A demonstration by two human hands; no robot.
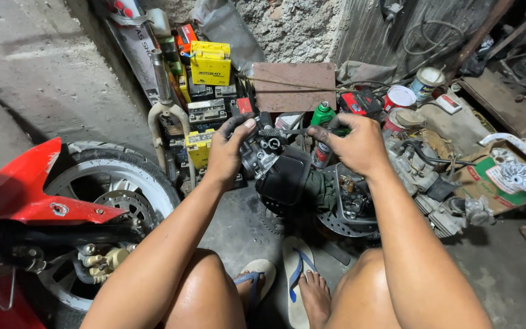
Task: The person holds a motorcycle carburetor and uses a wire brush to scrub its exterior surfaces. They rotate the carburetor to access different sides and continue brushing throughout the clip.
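- Red motorcycle fender over a spoked front wheel, at left.
- Yellow box-shaped batteries stacked against the rough wall.
- Green spray can beside round paint tins.
- Blue-strapped flip-flops on concrete.

left hand clasps a carburetor; right hand holds a screwdriver to it, beside a red motorcycle wheel.
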